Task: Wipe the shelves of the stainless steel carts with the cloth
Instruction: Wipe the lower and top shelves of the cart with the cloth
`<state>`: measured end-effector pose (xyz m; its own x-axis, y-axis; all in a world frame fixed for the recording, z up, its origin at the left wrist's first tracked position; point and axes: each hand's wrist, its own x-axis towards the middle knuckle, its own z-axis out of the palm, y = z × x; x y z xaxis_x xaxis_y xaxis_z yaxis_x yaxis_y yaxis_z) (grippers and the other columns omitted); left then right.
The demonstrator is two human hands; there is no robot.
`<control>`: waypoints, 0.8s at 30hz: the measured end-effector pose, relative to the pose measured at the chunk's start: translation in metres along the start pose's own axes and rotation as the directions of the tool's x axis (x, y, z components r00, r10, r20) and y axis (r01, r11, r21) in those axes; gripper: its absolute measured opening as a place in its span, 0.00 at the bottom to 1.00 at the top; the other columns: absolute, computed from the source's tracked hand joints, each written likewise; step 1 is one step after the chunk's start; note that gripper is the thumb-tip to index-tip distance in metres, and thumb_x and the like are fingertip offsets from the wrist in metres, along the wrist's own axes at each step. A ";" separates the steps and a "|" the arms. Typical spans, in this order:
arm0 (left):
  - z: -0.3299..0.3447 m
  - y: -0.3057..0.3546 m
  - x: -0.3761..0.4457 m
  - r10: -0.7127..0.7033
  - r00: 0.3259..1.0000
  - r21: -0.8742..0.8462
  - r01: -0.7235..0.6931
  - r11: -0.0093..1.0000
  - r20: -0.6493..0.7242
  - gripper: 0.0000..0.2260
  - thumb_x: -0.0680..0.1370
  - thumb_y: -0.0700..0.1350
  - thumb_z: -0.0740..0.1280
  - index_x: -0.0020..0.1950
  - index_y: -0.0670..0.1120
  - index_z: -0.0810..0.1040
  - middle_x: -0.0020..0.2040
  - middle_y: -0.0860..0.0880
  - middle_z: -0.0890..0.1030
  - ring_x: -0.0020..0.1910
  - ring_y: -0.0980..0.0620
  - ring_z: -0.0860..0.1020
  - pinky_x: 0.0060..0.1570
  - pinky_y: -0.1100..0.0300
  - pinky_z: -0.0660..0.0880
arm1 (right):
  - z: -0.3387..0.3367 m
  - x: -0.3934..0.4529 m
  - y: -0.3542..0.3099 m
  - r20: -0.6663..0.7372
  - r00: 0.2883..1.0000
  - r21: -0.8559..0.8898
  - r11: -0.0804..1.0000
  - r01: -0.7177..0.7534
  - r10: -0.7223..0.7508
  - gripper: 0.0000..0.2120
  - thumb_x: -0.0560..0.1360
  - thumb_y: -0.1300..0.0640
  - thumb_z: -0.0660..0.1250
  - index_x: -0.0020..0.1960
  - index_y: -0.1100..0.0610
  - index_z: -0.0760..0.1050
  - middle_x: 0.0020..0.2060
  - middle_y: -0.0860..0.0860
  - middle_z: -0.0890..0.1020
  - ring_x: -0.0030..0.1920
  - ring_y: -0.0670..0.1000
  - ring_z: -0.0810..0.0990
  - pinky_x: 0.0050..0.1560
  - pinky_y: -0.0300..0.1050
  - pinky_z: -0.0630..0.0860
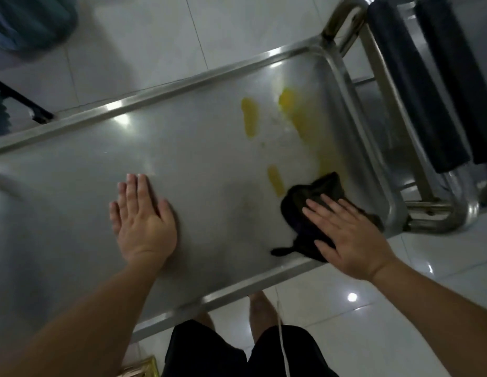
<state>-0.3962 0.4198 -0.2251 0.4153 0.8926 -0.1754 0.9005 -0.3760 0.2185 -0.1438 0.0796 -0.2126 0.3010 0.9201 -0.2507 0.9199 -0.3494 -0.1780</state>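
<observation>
The left hand [140, 221] lies flat on the top shelf [204, 170] of the stainless steel cart [400, 213], palm down, its fingers [136, 191] straight and close together with the thumb spread a little to the side; it holds nothing and only presses on the bare metal. The right hand [345, 238] is also flat and open, fingers [322, 213] straight and slightly fanned, resting on top of a dark cloth [305, 210] that is bunched on the shelf near the raised rim at the cart's right end. The cloth spreads out under and beyond these fingertips, with a crumpled hump just past them and a thin tail trailing off below the little finger toward the shelf's near edge. No finger curls round the cloth; the hand pushes it down with the flat of the fingers. Yellow smears [291, 115] streak the metal beyond the right fingertips: one short streak just beside the cloth's far-left edge, a longer one running up from the cloth toward the far corner, and another apart to its left. The left fingertips point at clean, shiny steel, well apart from the smears. Past the right hand, beyond the shelf rim, stands the cart's tubular handle [343, 20], and further right dark padded bars [416, 85] of another frame. White floor tiles [155, 44] surround the cart.
</observation>
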 end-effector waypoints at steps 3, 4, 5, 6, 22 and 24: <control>0.006 -0.005 0.002 0.010 1.000 0.007 -0.010 1.000 -0.026 0.31 0.83 0.57 0.52 0.87 0.51 0.55 0.87 0.52 0.54 0.86 0.53 0.49 0.83 0.49 0.44 | -0.012 0.000 0.053 -0.031 0.968 0.046 0.967 -0.249 0.251 0.32 0.83 0.40 0.51 0.83 0.54 0.61 0.82 0.53 0.64 0.82 0.60 0.62 0.80 0.63 0.59; 0.008 -0.006 0.001 0.014 0.999 0.009 -0.013 1.000 -0.035 0.32 0.83 0.57 0.52 0.87 0.51 0.55 0.87 0.52 0.54 0.86 0.53 0.49 0.83 0.49 0.43 | -0.014 0.002 0.059 -0.043 0.939 0.057 0.939 -0.340 0.342 0.33 0.83 0.40 0.50 0.83 0.54 0.61 0.83 0.54 0.63 0.82 0.60 0.61 0.81 0.62 0.57; 0.009 -0.006 0.001 0.016 0.999 0.011 -0.016 1.000 -0.045 0.32 0.83 0.57 0.52 0.87 0.51 0.55 0.87 0.52 0.54 0.86 0.53 0.49 0.83 0.49 0.43 | -0.012 0.007 0.056 -0.067 0.897 0.083 0.899 -0.431 0.436 0.32 0.83 0.40 0.50 0.84 0.54 0.60 0.83 0.54 0.62 0.83 0.59 0.59 0.81 0.61 0.55; 0.010 -0.006 0.002 0.018 0.998 0.012 -0.018 1.000 -0.053 0.32 0.83 0.57 0.52 0.87 0.51 0.55 0.87 0.52 0.54 0.86 0.53 0.49 0.83 0.50 0.43 | -0.010 0.015 0.045 -0.096 0.838 0.123 0.842 -0.526 0.537 0.32 0.83 0.41 0.51 0.84 0.53 0.59 0.83 0.53 0.61 0.83 0.58 0.57 0.82 0.60 0.53; 0.013 -0.009 0.000 0.023 0.997 -0.024 -0.025 0.999 -0.078 0.32 0.82 0.55 0.55 0.86 0.51 0.57 0.87 0.52 0.56 0.86 0.53 0.50 0.84 0.50 0.44 | 0.006 0.144 -0.162 -0.159 0.964 0.078 0.970 0.229 -0.214 0.30 0.80 0.43 0.61 0.80 0.51 0.69 0.80 0.48 0.69 0.81 0.56 0.64 0.80 0.58 0.59; 0.013 -0.009 0.000 0.026 0.998 -0.017 -0.027 0.999 -0.065 0.32 0.82 0.56 0.55 0.87 0.51 0.56 0.87 0.53 0.55 0.86 0.54 0.49 0.84 0.50 0.44 | -0.004 0.149 -0.108 -0.192 0.953 0.033 0.969 0.247 -0.236 0.29 0.79 0.44 0.63 0.78 0.51 0.73 0.78 0.49 0.72 0.79 0.56 0.69 0.79 0.58 0.63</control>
<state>-0.4028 0.4198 -0.2391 0.4293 0.8968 -0.1071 0.8865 -0.3958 0.2397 -0.1970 0.2545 -0.2269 0.1177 0.9929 -0.0143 0.9568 -0.1173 -0.2660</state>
